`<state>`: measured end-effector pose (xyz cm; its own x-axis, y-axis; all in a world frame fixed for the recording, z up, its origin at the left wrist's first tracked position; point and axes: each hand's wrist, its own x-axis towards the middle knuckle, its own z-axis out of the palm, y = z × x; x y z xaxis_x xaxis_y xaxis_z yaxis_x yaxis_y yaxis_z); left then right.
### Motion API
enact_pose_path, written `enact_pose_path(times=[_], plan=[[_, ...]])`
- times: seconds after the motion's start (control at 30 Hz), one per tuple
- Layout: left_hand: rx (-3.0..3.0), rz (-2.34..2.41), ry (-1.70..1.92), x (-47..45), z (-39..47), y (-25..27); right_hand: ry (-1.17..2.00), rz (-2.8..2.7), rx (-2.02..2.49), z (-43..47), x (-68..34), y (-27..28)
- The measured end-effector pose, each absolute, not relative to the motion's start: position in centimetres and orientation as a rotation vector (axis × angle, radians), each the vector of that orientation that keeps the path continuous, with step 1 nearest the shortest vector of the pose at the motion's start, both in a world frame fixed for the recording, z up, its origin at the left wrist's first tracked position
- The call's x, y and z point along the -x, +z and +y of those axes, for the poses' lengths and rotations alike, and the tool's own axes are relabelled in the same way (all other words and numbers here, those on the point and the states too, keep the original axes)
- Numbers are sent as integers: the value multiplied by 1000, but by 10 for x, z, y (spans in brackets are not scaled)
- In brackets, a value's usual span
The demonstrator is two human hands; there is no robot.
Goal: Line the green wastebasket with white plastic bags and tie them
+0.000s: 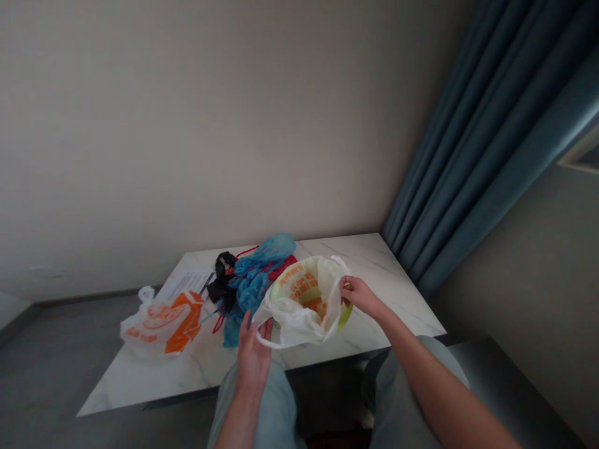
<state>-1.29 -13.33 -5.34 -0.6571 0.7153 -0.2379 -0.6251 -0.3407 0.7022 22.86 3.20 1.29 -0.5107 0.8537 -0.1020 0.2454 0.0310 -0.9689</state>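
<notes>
A white plastic bag (299, 325) with orange print lines a yellow-green bin (345, 317), its mouth spread wide toward me. Only a strip of the bin shows on the right; the bag covers the rest. At the right rim, my right hand (356, 295) pinches the bag's edge with closed fingers. On the near left side, my left hand (255, 349) is closed on the bag near its handle loop, palm turned up. Just behind lies a heap of crumpled blue bags (255, 290), with black bags (221, 292) and red drawstrings among them.
Another white bag with orange print (163, 324) lies crumpled at the left of the marble-patterned table (360, 255). Printed paper (185, 282) lies behind it, with a pen-like dark stick. A blue curtain (449, 149) hangs at the right, and a wall stands behind the table.
</notes>
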Motion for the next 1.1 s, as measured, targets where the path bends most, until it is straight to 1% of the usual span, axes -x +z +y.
enact_pose_path(times=[0.17,0.23,0.3,0.47,0.53,0.6,0.67,0.77,0.9,1.1], plan=[[-141,912,2016,7,-129,-60,1955,-1947,757,11,-229,23],[-181,888,1981,2,-128,-61,2016,-1955,712,10,-230,27],[-218,901,1908,-3,-127,-61,1939,-1856,771,17,-232,30],[-254,1039,1743,-9,-128,-61,1435,-1235,1288,62,-240,29],[-249,1081,1717,-10,-128,-62,1330,-1151,1401,80,-242,24],[-210,1147,1735,-12,-129,-62,1322,-1186,1449,91,-239,17],[-192,1230,1760,-13,-130,-62,1395,-1299,1464,94,-233,10],[-312,1317,1804,-13,-132,-62,1464,-1449,1451,89,-219,-1],[-452,1360,1886,-10,-136,-61,1318,-1455,1486,86,-206,-9],[-583,1482,1869,-10,-134,-42,1013,-1482,1486,86,-211,-6]])
